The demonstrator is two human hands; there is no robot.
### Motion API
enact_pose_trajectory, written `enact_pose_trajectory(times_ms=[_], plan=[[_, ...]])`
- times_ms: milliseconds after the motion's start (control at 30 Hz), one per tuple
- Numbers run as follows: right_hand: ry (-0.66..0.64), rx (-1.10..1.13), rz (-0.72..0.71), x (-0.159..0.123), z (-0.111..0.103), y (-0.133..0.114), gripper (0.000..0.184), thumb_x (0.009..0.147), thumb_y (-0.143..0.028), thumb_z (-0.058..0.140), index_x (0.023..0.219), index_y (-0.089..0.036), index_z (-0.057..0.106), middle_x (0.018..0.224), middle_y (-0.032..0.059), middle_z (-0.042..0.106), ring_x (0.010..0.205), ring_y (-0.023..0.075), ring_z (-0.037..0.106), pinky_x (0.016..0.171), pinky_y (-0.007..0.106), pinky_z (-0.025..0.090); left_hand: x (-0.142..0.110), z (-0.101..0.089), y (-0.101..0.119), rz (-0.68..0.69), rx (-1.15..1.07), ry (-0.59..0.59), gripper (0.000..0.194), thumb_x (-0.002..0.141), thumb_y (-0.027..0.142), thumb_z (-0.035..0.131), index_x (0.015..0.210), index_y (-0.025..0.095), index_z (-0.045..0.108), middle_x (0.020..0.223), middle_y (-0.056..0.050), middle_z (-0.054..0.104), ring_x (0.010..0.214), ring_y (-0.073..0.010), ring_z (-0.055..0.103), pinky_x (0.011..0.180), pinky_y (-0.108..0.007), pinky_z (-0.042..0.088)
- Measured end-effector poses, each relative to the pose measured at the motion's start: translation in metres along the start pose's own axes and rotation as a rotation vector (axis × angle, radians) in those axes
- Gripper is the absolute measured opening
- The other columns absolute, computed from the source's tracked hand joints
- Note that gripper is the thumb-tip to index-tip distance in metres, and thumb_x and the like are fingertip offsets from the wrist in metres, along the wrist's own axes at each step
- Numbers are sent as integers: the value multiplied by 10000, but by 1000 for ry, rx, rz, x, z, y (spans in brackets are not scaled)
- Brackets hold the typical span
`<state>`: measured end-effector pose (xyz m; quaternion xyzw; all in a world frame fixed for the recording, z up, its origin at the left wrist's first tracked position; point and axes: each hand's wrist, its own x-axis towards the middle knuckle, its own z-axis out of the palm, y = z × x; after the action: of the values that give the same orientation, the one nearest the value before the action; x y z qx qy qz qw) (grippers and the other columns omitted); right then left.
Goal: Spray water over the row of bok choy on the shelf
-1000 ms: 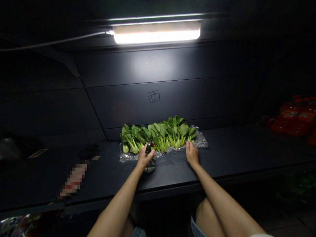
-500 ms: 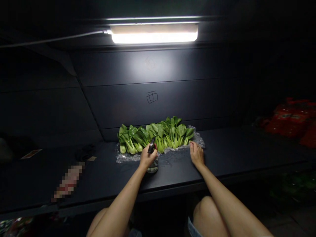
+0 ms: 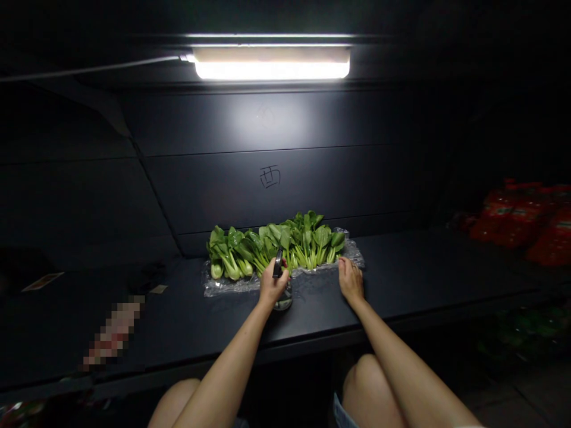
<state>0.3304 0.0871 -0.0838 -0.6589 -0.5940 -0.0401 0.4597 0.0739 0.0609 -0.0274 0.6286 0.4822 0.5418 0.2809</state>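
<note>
The left hand (image 3: 272, 286) grips a spray bottle (image 3: 282, 302) upright, left fingers (image 3: 270, 284) curled around its neck, forearm angled in from below. The right hand (image 3: 350, 281) rests palm-down, right fingers (image 3: 344, 267) slightly spread, at the edge of a clear plastic sheet (image 3: 232, 286). Bok choy (image 3: 272, 245) lies in a row on the sheet, on a dark surface (image 3: 414, 279).

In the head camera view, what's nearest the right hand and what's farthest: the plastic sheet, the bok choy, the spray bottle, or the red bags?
From the right hand:
1. Plastic sheet: at its fingertips.
2. Bok choy: just beyond, ahead and left.
3. Spray bottle: further left, in the left hand.
4. Red bags: far right, farthest.
</note>
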Motion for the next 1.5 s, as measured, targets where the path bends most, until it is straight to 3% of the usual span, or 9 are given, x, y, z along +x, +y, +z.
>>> enact_pose_trajectory(times_ms=[200,433,833,933,1000,1100,1233,1367,1500], plan=[[-15,11,-2,0,0,1,520,987,-416,199,1121,-149,625,1120,164,703,1067,262,614,942,393,421,3,16,0,69,72,21,293,722,205,561,1006,202,631,898,-32,683,674,-150,633,687,-275,498],[8,8,10,0,1,2,556,987,-434,180,1111,-144,638,1099,161,707,1039,254,622,925,382,427,8,27,5,42,124,4,172,752,230,551,910,201,616,765,-2,657,685,-152,640,676,-256,490],[16,55,22,0,1,3,556,987,-456,193,1115,-152,641,1109,162,701,1047,260,613,935,391,422,8,30,2,56,156,45,290,798,310,589,1065,198,610,927,-47,676,847,-186,655,798,-322,509],[19,81,23,0,1,3,558,983,-468,200,1108,-152,642,1105,164,701,1039,263,616,940,399,429,10,30,4,35,106,8,466,783,418,650,1176,179,572,977,-70,681,910,-210,655,885,-378,500],[22,115,20,0,1,3,560,977,-477,207,1100,-149,644,1107,172,700,1037,269,618,946,413,438,12,27,3,33,17,-41,681,726,444,719,1303,160,495,1131,-117,662,1034,-233,643,961,-398,479],[22,196,14,0,-2,1,544,965,-486,238,1094,-149,645,1105,178,701,1042,281,624,949,434,456,13,16,-5,34,-120,-115,892,662,392,769,1430,171,372,1469,-181,450,1281,-276,530,1070,-407,423],[-53,354,-39,-4,-9,-15,490,956,-476,302,1143,-171,635,1159,156,693,1104,272,627,978,434,473,8,-15,-27,-5,-203,-166,785,714,246,612,1451,234,343,1531,-147,382,1337,-283,491,1058,-445,448],[-252,466,-204,-13,-7,-57,513,898,-479,471,1302,-177,564,1315,148,628,1249,276,565,1073,455,424,2,-55,-58,-57,-152,7,632,733,209,516,1358,192,425,1453,-157,462,1276,-266,546,1017,-440,485],[-324,464,-218,-22,14,-111,779,745,-507,681,1417,-178,464,1396,158,563,1300,317,521,1087,489,411,-6,-92,-84,-4,36,207,464,781,271,539,1234,174,509,1287,-142,585,1178,-247,595,1065,-464,447]])
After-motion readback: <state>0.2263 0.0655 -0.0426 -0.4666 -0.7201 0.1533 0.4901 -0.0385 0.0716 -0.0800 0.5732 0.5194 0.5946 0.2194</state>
